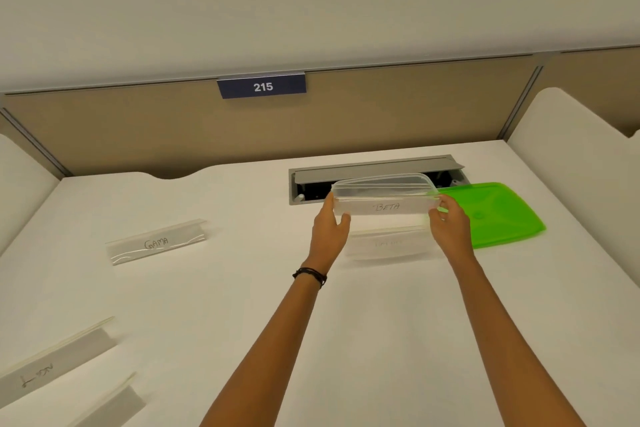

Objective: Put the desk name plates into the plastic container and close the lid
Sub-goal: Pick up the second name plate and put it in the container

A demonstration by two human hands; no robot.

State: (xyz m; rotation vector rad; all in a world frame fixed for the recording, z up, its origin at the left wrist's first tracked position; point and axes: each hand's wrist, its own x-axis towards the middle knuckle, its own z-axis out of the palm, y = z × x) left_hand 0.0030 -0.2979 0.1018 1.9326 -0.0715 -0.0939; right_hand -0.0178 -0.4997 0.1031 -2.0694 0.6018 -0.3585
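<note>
A clear desk name plate marked "BETA" is held level by its two ends, my left hand on the left end and my right hand on the right. It hangs at the front rim of the clear plastic container, whose see-through wall shows faint writing behind it; I cannot tell if that is a plate inside or a reflection. The green lid lies flat on the desk, right of the container. A plate marked "GAMA" stands at mid left. Two more plates lie at the near left.
Behind the container an open grey cable hatch is set into the white desk. A beige partition with a "215" sign closes the back. White side panels rise at the left and right edges.
</note>
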